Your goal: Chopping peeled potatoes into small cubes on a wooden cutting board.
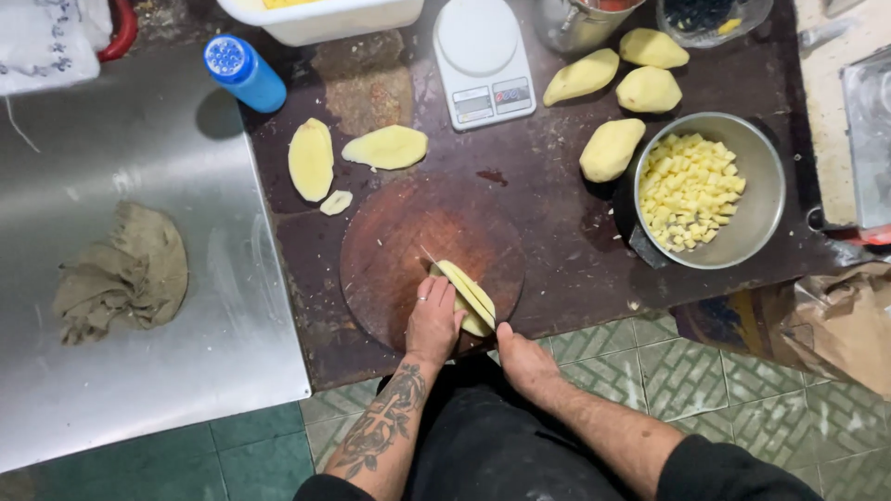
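Observation:
A peeled potato lies on a round dark wooden cutting board near the table's front edge. My left hand presses down on the potato's near side and holds it steady. My right hand grips a knife; its thin blade runs lengthwise through the potato, the tip poking out at the far left. The knife's handle is hidden inside my hand. Two potato halves and a small slice lie beyond the board.
A steel bowl of diced potato stands at the right, several whole peeled potatoes beside it. A white kitchen scale, a blue-capped bottle and a white tub stand at the back. A crumpled rag lies on the steel sheet at the left.

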